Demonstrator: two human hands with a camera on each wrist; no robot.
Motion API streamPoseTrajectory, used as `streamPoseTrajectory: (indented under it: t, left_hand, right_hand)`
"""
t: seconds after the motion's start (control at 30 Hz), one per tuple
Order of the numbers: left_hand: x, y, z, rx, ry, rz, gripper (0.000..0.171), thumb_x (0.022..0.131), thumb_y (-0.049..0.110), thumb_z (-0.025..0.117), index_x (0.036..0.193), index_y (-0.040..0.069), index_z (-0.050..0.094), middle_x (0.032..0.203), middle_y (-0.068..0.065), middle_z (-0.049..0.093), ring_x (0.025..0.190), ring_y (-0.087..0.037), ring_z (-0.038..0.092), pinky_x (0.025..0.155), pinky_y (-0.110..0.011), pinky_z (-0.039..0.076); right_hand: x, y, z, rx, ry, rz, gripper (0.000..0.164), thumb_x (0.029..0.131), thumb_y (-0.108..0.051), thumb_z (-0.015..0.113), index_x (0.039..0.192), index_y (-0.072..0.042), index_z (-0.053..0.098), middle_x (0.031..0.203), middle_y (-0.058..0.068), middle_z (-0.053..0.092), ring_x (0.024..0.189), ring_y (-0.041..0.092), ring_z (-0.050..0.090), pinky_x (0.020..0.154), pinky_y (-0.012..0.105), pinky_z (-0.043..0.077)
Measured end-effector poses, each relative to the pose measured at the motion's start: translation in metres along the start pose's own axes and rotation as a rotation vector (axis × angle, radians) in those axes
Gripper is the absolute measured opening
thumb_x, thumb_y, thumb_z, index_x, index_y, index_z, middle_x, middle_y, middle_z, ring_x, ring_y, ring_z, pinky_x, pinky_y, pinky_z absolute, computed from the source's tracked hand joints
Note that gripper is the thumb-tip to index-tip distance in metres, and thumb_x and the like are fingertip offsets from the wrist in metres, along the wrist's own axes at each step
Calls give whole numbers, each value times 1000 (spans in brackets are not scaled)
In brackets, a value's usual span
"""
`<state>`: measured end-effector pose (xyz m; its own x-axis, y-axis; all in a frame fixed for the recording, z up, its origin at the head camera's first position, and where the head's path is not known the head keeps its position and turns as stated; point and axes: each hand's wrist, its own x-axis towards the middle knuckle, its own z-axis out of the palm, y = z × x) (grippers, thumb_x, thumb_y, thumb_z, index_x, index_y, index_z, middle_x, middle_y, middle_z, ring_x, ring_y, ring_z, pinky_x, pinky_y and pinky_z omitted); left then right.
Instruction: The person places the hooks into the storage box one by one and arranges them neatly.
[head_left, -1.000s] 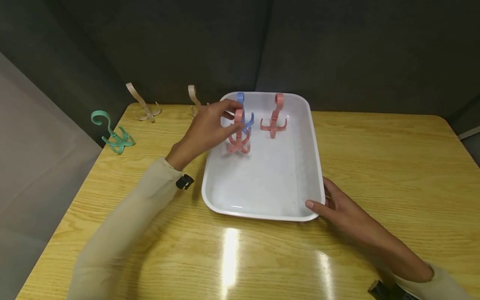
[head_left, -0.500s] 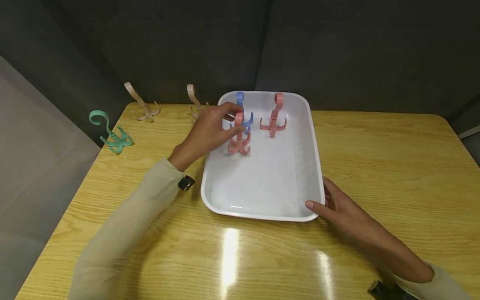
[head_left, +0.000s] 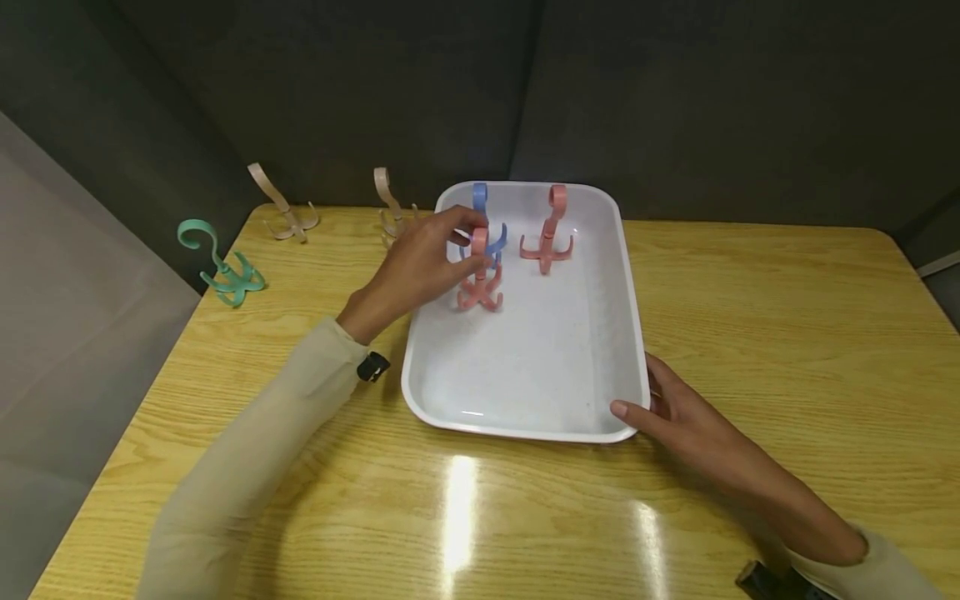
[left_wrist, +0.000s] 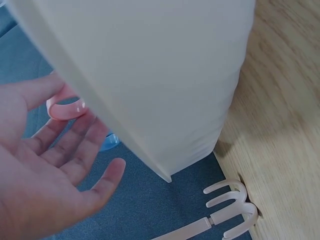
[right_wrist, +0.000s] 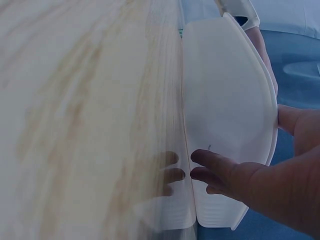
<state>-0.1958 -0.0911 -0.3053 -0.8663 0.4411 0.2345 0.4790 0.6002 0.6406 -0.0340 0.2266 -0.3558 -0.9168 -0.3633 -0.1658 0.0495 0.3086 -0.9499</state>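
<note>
My left hand (head_left: 423, 258) reaches over the left rim of a white plastic tray (head_left: 525, 367). Its thumb and fingers pinch the curled upper end of a pink claw hook (head_left: 480, 293), which stands upright with its prongs spread low over the tray floor. Behind that one is a blue claw hook (head_left: 497, 243), partly hidden by the hand. A second pink claw hook (head_left: 547, 242) stands at the tray's back right. At the near right corner my right hand (head_left: 686, 421) grips the tray, thumb over the rim and fingers against the outer wall (right_wrist: 225, 100).
Two beige claw hooks, one beside the tray (head_left: 387, 193) and one farther left (head_left: 294, 225), stand along the table's back edge. A green claw hook (head_left: 234, 282) is near the left edge. Dark padded panels (head_left: 712, 117) rise behind the wooden table (head_left: 780, 333).
The pink claw hook in my left hand has shifted slightly nearer and to the right, the hand moving with it. My right hand keeps its place on the tray.
</note>
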Motion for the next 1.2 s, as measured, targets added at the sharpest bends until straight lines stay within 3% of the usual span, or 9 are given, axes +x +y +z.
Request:
streamPoseTrajectory:
  t: [0.47,0.7,0.83,0.93,1.07,1.2]
  left_hand:
    - [-4,-1,-2,-15,-7,-5,54,90,15,84,136,1,60,135,-13,65,112,-26,67,100,-39,54]
    - [-4,-2,-2,-14,-56,-13,64,91,20,84,145,5,54,146,-11,57,125,-27,61,104,-38,52]
    - [-9,-3,-5,11,-75,-26,76,91,30,83,155,11,45,162,-9,40,146,-26,42,116,-47,41]
    - [-13,-5,-10,44,-78,-23,90,90,38,83,163,16,35,173,-6,16,158,-24,15,124,-53,22]
    - [-21,-9,-19,124,-55,13,106,87,45,84,168,21,21,174,-4,-10,158,-23,-14,124,-57,-3]
    - [-29,-15,-29,189,-22,49,114,85,48,85,169,20,13,172,-6,-19,155,-25,-23,121,-59,-14]
  right_hand:
    - [3,1,2,-5,-13,-12,81,107,-15,61,165,1,6,155,31,36,132,47,51,94,22,51]
    - [1,3,0,-21,-7,-20,79,107,-15,60,166,-2,9,154,29,38,133,46,51,94,20,51]
    - [0,3,0,-11,-11,-18,79,107,-15,60,166,-3,9,155,28,38,133,46,50,94,20,51]
    - [0,2,0,-12,-12,-16,79,107,-15,60,166,-3,9,154,28,39,133,46,50,94,20,51]
    - [0,2,0,-17,-10,-16,78,107,-15,60,166,-3,9,155,29,38,133,46,51,94,20,51]
    - [1,2,0,-22,-9,-14,78,108,-15,60,166,-3,10,156,30,37,134,45,50,94,19,50]
